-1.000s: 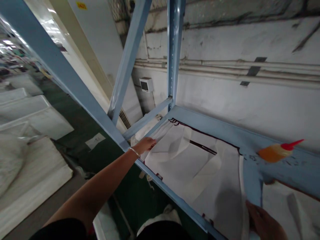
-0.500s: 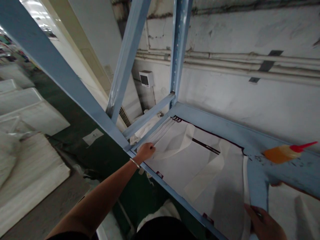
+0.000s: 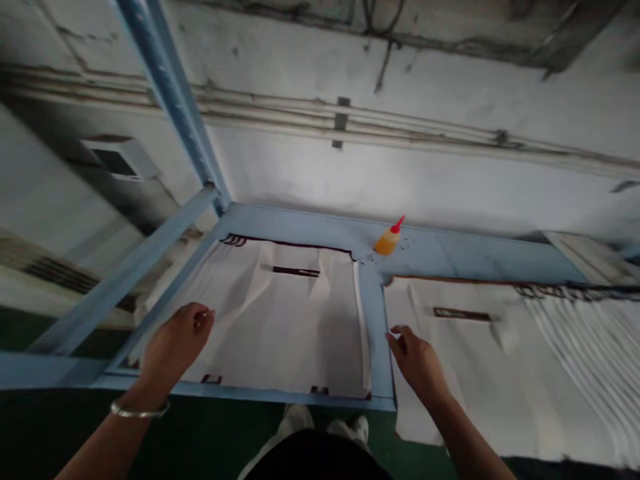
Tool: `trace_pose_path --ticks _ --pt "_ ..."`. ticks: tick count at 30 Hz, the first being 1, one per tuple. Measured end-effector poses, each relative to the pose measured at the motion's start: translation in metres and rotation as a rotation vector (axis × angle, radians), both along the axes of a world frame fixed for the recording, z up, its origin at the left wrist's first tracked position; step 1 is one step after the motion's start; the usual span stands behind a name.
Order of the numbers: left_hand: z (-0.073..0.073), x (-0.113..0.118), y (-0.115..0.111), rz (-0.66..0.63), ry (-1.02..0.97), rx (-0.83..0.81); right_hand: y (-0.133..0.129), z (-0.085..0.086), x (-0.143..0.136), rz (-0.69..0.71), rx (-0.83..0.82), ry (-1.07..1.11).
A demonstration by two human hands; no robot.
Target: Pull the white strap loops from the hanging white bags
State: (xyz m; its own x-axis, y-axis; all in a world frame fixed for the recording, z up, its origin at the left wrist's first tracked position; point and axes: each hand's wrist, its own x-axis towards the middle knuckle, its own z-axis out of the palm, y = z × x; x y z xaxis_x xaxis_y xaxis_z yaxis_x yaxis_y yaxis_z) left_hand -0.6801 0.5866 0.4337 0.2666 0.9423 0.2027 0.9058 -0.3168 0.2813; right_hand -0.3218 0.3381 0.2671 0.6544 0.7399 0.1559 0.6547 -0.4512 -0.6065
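My left hand [image 3: 177, 341] hovers over the left side of a stack of flat white panels [image 3: 290, 333], its fingers curled in and nothing visible in them. Dark marks line the panels' edges, a dark slot runs near the top, and pale strips curl up beside it. My right hand [image 3: 415, 360] is over the left edge of a second white stack [image 3: 480, 387], thumb and forefinger slightly apart and the other fingers bent. That stack fans out in overlapping layers toward the right. Neither hand clearly touches the panels.
Both stacks lie on a blue table [image 3: 300, 223] against a white wall. A bottle of orange liquid with a red nozzle [image 3: 387, 240] stands behind them. A blue metal post [image 3: 175, 100] and a rail [image 3: 135, 267] bound the left side. Pipes [image 3: 280, 120] run along the wall.
The view has swung right, bringing the fanned stack into sight. My left hand has come off the left stack's edge, and my right hand has moved from its right edge toward the second stack.
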Motion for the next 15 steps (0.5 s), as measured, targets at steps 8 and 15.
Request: trace_pose_path --ticks 8,15 --pt "-0.094 0.214 -0.158 -0.279 -0.907 -0.914 -0.177 -0.039 0.185 -0.427 -0.157 -0.088" --pt "-0.143 0.303 -0.203 -0.107 -0.911 -0.980 -0.262 -0.094 0.275 -0.582 -0.345 0.008"
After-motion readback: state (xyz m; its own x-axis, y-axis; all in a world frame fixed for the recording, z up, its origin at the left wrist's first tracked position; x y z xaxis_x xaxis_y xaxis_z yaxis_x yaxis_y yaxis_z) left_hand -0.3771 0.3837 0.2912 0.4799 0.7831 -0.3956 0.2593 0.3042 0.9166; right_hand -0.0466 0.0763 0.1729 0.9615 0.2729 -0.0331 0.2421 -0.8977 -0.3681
